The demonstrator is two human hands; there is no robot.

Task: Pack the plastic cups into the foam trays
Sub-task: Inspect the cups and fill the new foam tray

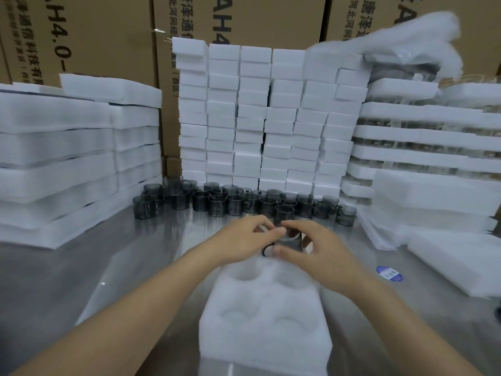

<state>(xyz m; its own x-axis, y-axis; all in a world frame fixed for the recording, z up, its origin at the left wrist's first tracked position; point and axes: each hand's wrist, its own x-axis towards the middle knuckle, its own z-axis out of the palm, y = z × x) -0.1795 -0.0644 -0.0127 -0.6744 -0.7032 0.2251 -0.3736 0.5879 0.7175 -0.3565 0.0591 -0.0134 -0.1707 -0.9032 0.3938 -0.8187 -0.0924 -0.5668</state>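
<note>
Cup (pixel 291 238) | pinched: left hand (pixel 244 236), right hand (pixel 314 249) | near foam tray (pixel 267 340)

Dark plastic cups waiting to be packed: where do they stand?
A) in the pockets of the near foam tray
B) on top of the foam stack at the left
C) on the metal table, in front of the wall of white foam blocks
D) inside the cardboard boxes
C: the dark plastic cups stand in rows on the metal table, just before the stacked white foam blocks; the near foam tray shows only empty pockets.
</note>
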